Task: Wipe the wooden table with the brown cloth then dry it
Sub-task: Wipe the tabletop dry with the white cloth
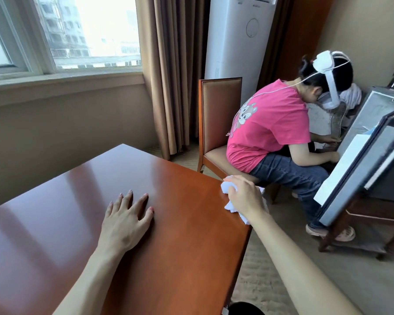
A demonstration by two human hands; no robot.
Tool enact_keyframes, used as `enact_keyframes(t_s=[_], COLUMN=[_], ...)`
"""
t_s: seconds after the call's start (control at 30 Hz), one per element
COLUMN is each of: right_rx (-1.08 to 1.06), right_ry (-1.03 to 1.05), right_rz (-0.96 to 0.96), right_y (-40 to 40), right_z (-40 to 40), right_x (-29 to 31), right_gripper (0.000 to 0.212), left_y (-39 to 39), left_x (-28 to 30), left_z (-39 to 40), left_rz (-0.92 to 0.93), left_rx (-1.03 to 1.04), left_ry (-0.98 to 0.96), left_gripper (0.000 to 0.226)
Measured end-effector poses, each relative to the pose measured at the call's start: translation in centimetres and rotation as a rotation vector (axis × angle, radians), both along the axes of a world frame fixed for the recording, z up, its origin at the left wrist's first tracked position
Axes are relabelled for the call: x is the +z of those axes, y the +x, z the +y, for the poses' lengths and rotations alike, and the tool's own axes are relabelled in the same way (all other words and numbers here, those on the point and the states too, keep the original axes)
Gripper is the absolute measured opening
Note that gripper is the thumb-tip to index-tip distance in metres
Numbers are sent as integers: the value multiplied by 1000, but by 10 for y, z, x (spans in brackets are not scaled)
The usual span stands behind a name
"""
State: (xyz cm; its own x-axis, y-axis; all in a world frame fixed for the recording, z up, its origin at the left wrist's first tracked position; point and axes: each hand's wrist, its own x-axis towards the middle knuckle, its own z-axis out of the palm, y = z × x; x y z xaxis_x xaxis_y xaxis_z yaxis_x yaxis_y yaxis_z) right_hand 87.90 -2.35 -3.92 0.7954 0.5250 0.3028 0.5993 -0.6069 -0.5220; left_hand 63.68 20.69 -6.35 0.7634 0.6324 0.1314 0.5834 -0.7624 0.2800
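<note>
The glossy reddish-brown wooden table (82,189) fills the lower left of the head view. My left hand (125,221) lies flat on its top, fingers spread and straight. My right hand (246,196) grips a crumpled white cloth (228,188) at the table's right edge, pressing it against the wood. Part of the cloth hangs past the edge below my wrist. No brown cloth shows anywhere in view.
A person in a pink shirt (273,123) sits on a wooden chair (218,123) just beyond the table's right edge. A small fridge with an open door (359,164) stands at right. Window, curtains (173,71) and a tall white air conditioner (237,37) line the back.
</note>
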Motion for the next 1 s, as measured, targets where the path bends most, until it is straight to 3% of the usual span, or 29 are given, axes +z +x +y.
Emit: enact_keyframes(t_s=[0.13, 0.2, 0.27, 0.33, 0.47, 0.53, 0.67, 0.87, 1.0], right_rx=[330, 246, 9, -45, 440, 516, 272, 599, 310], right_ry=[58, 81, 12, -36, -34, -61, -39, -52, -2], right_rz=[14, 47, 57, -1, -5, -1, 35, 46, 31], right_y=[-44, -9, 20, 12, -42, -24, 7, -64, 1], right_z=[-22, -16, -5, 8, 0, 4, 19, -33, -35], right_x=[-7, 0, 3, -2, -11, -7, -1, -7, 2], right_gripper=[41, 43, 42, 39, 47, 49, 47, 51, 50], left_y=[1, 2, 0, 0, 1, 1, 0, 2, 1], left_x=[2, 2, 0, 2, 1, 1, -2, 0, -1], left_z=[-1, 0, -3, -3, 0, 2, 0, 0, 1], left_rz=[0, 12, 10, 4, -1, 4, 26, 22, 34], left_rx=[-2, -10, -14, 1, -5, -1, -7, -1, -11], left_ry=[2, -7, 0, 1, 7, 3, 13, 21, 19], left_gripper=[59, 59, 59, 58, 61, 70, 80, 83, 78])
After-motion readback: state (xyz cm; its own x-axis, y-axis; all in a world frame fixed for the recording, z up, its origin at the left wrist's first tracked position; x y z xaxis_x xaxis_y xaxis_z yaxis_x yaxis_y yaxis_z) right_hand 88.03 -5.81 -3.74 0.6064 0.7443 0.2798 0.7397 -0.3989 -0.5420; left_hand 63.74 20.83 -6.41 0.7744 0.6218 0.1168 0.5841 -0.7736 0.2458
